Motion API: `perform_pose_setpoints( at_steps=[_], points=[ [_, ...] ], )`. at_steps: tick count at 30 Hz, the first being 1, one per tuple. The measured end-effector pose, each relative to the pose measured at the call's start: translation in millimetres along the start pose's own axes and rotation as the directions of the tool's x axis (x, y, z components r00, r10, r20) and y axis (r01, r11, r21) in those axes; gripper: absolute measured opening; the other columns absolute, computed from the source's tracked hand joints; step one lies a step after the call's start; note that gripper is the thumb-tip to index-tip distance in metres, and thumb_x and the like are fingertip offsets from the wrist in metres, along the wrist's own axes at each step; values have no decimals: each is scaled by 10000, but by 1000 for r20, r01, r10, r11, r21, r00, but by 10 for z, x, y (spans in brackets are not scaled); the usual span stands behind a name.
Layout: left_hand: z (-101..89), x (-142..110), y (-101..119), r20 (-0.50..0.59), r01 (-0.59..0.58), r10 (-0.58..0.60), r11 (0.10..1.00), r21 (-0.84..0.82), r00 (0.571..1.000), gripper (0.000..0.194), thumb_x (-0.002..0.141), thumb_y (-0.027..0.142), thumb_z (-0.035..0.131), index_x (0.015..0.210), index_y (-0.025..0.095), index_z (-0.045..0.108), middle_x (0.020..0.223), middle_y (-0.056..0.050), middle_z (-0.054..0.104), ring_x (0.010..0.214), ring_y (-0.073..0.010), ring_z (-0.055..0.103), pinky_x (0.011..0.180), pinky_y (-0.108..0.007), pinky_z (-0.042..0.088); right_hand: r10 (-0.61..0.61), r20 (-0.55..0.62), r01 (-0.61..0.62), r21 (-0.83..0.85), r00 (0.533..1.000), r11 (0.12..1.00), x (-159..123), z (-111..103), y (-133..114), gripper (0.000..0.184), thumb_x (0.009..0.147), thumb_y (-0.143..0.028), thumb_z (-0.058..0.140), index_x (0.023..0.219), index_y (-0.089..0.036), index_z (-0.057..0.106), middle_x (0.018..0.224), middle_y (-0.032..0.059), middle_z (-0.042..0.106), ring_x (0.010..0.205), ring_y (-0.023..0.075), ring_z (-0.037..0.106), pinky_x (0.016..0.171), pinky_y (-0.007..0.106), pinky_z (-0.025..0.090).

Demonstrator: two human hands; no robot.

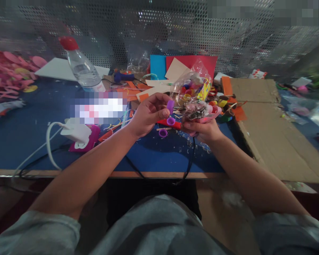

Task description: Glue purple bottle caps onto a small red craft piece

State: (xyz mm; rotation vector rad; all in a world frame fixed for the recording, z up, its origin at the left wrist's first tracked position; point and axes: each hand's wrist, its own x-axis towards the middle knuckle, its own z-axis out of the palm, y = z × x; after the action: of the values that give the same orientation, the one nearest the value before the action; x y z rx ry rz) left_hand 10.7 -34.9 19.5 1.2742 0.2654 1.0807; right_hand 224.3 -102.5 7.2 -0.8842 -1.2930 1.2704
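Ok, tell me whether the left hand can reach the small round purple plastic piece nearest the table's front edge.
Likely yes: nothing covers that round purple piece and it lies close to the left hand, though that hand's grip is taken by another small purple plastic piece.

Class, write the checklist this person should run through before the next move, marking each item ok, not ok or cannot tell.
1. Purple ring in the grip of the left hand: ok.
2. Pink tool in the grip of the right hand: ok.
3. Two more purple rings near the hands: ok.
4. Blue tabletop free of white shreds: not ok.
5. Tool tip clean: cannot tell, too unclear.
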Motion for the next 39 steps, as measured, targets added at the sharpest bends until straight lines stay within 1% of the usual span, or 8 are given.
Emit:
perform_pose_setpoints(
  at_steps=[6,12,17,22,26,29,34,39],
  points=[
    [-1,0,-1,0,-1,1,1000,-4,1000,570,634,577,1049,947,211,744,860,26,657,695,-60,606,642,-194,515,13,26,-13,-5,1000,1000,2,22,-39,542,626,-538,1042,860,-257,642,632,-61,552,478,97,399,438,281,298],
    [0,-1,-4,-1,-4,4,1000,1,1000,574,648,588,1039,951,206,738,855,23,657,702,-63,608,645,-195,523,10,21,-10,5,1000,1000,-3,18,-22,515,636,-525,1043,823,-245,652,614,-58,548,463,89,385,435,280,275],
    [-4,7,-2,4,-8,8,1000,-4,1000,583,640,574,1050,959,201,736,852,19,664,706,-66,605,644,-200,521,23,4,-23,-51,1000,998,-3,-19,-5,535,633,-562,1034,792,-246,633,614,-50,557,477,105,421,429,288,309],
    [-2,10,10,10,-22,22,1000,6,1000,596,649,587,1040,964,194,723,862,12,664,728,-82,628,653,-223,523,8,13,-7,-52,1000,999,5,0,-23,533,625,-546,1038,802,-251,632,632,-46,573,486,104,421,439,296,337],
    [9,4,23,7,-13,13,1000,5,1000,592,654,584,1037,961,192,717,860,11,662,746,-91,639,667,-232,525,2,27,-1,-34,1000,999,3,16,-30,534,634,-544,1039,814,-259,624,597,-63,533,463,95,384,421,286,296],
    [10,2,23,4,-10,10,1000,-8,1000,594,650,574,1043,964,191,716,866,14,659,724,-81,629,661,-229,521,18,25,-17,-35,1000,999,-3,7,-20,548,633,-548,1043,872,-265,639,608,-69,527,463,93,382,416,281,276],
    [-10,2,11,21,1,0,1000,-29,1000,587,667,563,1041,993,197,717,866,18,655,685,-72,606,652,-231,524,34,14,-33,-28,999,999,-5,5,-6,544,617,-551,1051,867,-257,668,603,-69,525,452,88,376,414,281,250],
    [-25,-1,12,28,3,-2,1000,-26,1000,578,680,562,1035,999,199,717,875,14,671,706,-73,614,678,-223,538,41,4,-40,-30,999,999,-2,-12,20,566,600,-559,1055,874,-249,669,619,-63,553,465,86,382,430,281,257]
  ],
)
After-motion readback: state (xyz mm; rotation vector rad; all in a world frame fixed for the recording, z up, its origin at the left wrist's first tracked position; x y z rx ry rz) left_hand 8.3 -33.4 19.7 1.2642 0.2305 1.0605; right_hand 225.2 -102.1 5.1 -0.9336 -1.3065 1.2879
